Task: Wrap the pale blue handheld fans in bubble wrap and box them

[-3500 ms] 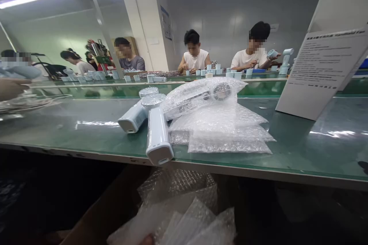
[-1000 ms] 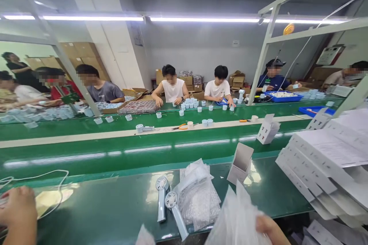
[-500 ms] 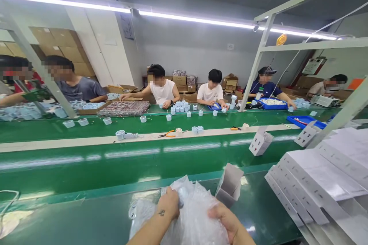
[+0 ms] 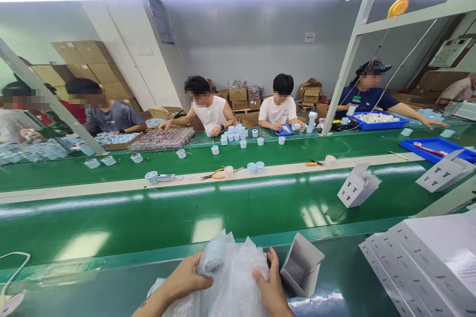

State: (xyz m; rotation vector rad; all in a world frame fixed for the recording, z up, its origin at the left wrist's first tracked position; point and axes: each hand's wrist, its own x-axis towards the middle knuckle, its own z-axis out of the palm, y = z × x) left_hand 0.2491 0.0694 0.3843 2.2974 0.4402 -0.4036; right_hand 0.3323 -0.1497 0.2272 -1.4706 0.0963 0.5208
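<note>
Shifted since half a second ago: the left hand (image 4: 188, 275) has gone from the top of the plastic bags (image 4: 238, 290) to their left side, and the fingers of the right hand (image 4: 270, 282) now stand raised at the opposite edge. From where I stand, the left hand is curled about a wrapped roll (image 4: 214, 256), its thumb across the lower end (pale blue shows through; the contents are hidden). The right hand is half spread, its thumb laid on the front of the bags; whether it truly grips them, I cannot tell.

Roll and bags meet above the near bench (image 4: 111, 290), the roll between the left fingers and the bags. Just right of the right hand, a small white box (image 4: 303, 265) leans with its mouth upward; farther right, flat cartons (image 4: 427, 262) lie stacked. Beyond runs the green belt (image 4: 130, 218).

Step in hand, as I judge it: handling the roll and the bags together. The next move seems to call for a firm left hold and a light touch with the right (loose plastic slips easily).
</note>
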